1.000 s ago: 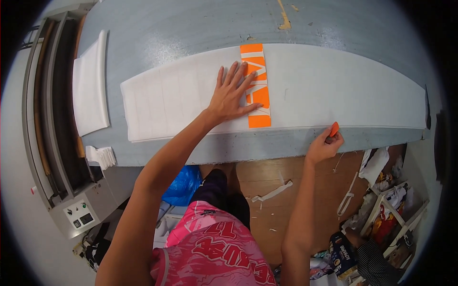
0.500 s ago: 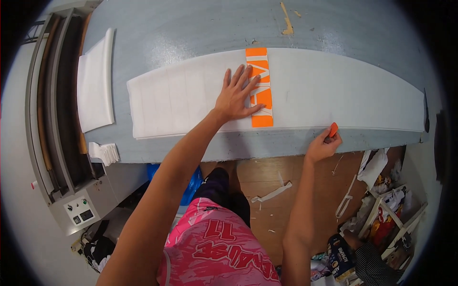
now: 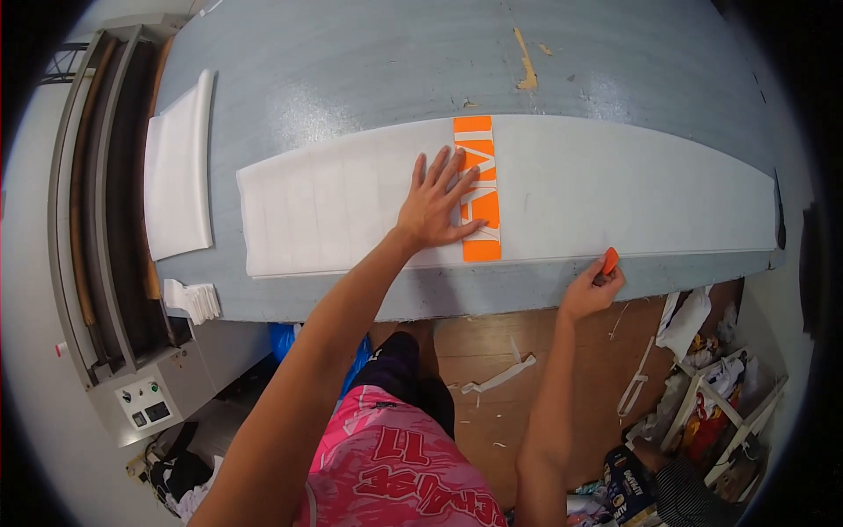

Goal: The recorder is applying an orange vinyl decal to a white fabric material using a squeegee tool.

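A long white sheet (image 3: 632,189) of thin fabric or paper lies flat on the blue-grey table (image 3: 369,83). Across it runs an orange strip (image 3: 481,249) with pale letter shapes. My left hand (image 3: 432,204) rests on the strip's left side, palm down and fingers spread, and covers part of it. By the sheet's near edge, to the right, my right hand (image 3: 594,290) pinches a small rounded orange object (image 3: 610,260) between thumb and fingers. The fingers hide the rest of that object, so its kind is unclear.
At the left lie a folded white sheet (image 3: 180,167) and a small stack of white pieces (image 3: 193,300). Beyond them stands a roller machine (image 3: 97,220) with a control panel. White scraps (image 3: 505,373) lie on the wooden floor; a crowded shelf (image 3: 711,404) stands at lower right.
The table and everything on it sit slightly lower in the picture. Both hands keep nearly the same places on the sheet, the right one still pinching the orange object.
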`<state>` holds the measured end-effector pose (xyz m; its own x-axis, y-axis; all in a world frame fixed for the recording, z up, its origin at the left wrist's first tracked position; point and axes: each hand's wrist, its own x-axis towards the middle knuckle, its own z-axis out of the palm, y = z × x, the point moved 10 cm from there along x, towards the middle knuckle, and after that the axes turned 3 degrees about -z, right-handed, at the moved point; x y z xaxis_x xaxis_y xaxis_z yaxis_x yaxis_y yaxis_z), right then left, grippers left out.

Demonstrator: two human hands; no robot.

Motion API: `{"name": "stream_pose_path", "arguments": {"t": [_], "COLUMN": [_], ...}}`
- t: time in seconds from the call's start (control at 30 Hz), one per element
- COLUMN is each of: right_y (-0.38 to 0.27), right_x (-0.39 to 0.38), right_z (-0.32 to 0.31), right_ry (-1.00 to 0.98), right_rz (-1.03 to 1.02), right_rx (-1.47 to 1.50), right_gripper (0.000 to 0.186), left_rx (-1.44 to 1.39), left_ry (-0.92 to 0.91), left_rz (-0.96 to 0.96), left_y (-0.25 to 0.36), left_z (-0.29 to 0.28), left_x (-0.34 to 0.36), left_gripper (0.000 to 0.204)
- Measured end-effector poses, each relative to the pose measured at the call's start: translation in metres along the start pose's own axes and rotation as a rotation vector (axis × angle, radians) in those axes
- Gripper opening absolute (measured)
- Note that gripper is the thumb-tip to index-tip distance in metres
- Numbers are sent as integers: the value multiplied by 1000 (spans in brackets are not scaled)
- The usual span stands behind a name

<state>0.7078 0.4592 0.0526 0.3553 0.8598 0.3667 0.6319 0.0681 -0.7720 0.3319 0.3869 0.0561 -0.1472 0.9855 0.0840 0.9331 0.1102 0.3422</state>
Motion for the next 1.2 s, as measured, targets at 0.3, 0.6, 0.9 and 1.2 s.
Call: {"name": "stream_pose_path", "arguments": {"t": [0.3,0.6,0.9,1.2], "right_y": [0,6,3,-1], "right_x": [-2,-3,-4,-5], "right_z": [4,3,6,4], "right_ry": [-27,-30,-47,-30], "right_rz": [40,42,38,31], "right_rx": [-67,-81,-72,-65], "right_gripper": [28,28,28,29], "left_rx": [25,-8,-24,-5], "left_ry": [5,17,30,22], "left_rz": [4,0,10,9], "left_y": [-4,-4,-7,-9], "left_z": [-1,0,0,1], "left_x": [-1,-1,-2,-5], "left_gripper": [94,93,93,94]}}
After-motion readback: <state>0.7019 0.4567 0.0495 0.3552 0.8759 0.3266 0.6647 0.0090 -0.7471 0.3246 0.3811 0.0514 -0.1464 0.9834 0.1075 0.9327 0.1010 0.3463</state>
